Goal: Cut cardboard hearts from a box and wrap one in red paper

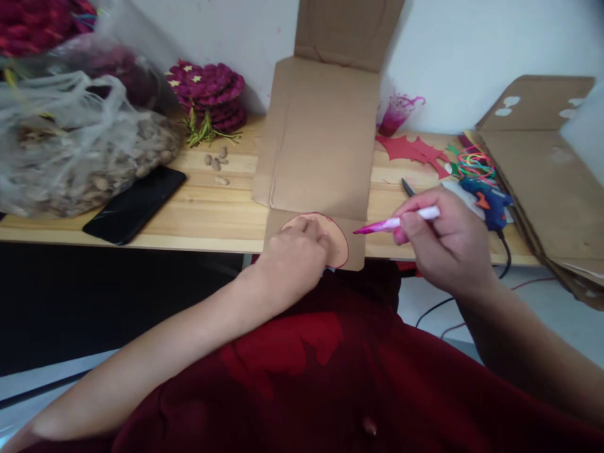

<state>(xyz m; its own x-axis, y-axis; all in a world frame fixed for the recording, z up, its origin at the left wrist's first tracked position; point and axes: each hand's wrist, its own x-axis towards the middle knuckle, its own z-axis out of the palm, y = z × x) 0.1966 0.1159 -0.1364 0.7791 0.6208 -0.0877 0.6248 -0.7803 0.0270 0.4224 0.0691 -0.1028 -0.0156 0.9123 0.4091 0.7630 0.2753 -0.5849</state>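
Note:
My left hand point(302, 251) presses down on a round, peach-coloured disc point(337, 245), its fingers bent and close together; the thumb is hidden. The disc lies on the near flap of a brown cardboard box point(325, 138) that is opened out, and a dark pink line runs along the disc's edge. My right hand point(438, 239) is closed around a white marker pen point(396, 222) with a pink tip. The tip points left, just right of the disc, and appears apart from it.
Left on the wooden table point(226, 214) are a black phone point(134, 204), a bag of nuts in shells point(85, 157), several loose nuts point(216, 162) and stacked purple discs point(212, 94). On the right are red paper cutouts point(413, 151), a blue glue gun point(488, 201) and another cardboard box point(542, 182).

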